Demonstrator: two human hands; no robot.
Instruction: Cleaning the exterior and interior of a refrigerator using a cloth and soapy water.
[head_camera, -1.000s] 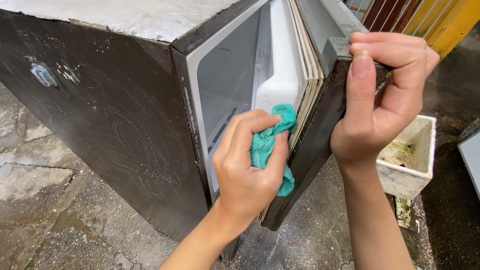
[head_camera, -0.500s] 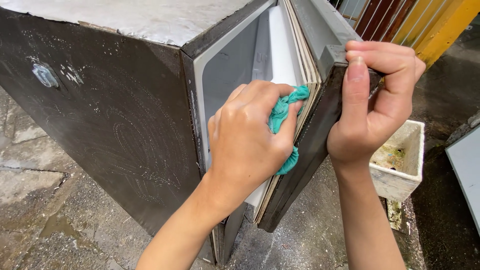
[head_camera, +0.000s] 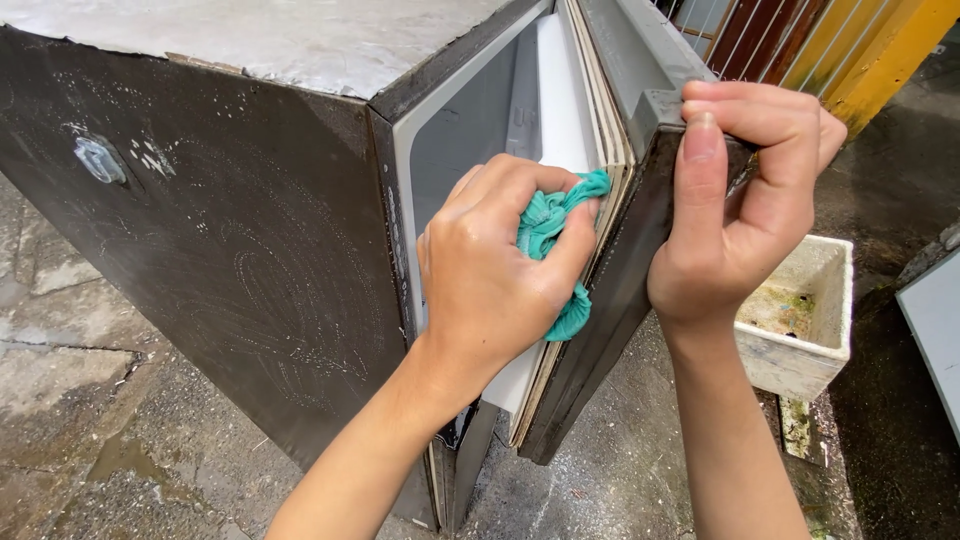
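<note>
the left hand (head_camera: 495, 265) has a clenched grip on a teal cloth (head_camera: 552, 235), and it presses the cloth against the inner edge of the refrigerator door (head_camera: 610, 300), where the pale door gasket (head_camera: 600, 150) runs. the cloth is bunched between the fingers and the thumb, and only its upper and lower ends show. the right hand (head_camera: 735, 215) has a firm grip around the outer edge of the same door, with the thumb flat on the dark front face and the fingers curled over the top corner.

the door stands only a little open, so the left hand sits in the narrow gap between the door and the dark cabinet (head_camera: 220, 260). the refrigerator stands outdoors on rough wet concrete ground (head_camera: 110, 440). a dirty white square planter (head_camera: 800, 320) stands on the ground just beside the door, on the right side.

what could go wrong, in my judgement: if the right hand slips or lets the door swing in, the left hand could be pinched in the gap. hard pressing could also pull the old gasket out of its place. the cloth is held loosely at its lower end, so it could drop on the dirty ground.
</note>
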